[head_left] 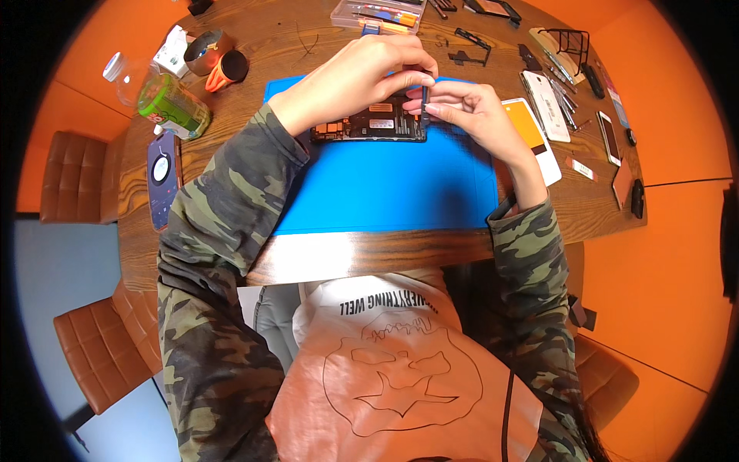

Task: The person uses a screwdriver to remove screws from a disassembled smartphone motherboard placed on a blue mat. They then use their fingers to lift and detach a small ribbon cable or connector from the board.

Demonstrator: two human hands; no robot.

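Observation:
An opened-up phone lies on a blue mat, its dark inside with metal-coloured and orange parts facing up. My left hand reaches over the phone's far side, thumb and fingers pinched at its right end. There a narrow dark strip stands out along the phone's short edge, and the left fingertips are closed on its far end. From the right, my right hand has its thumb and fingertips closed on the nearer part of this strip. Whether the strip is loose or fixed to the phone I cannot tell.
At left stand a green-labelled bottle, a mug and a dark phone. A clear tool box sits at the back. Right of the mat lie a white phone shell, several slim tools and another phone.

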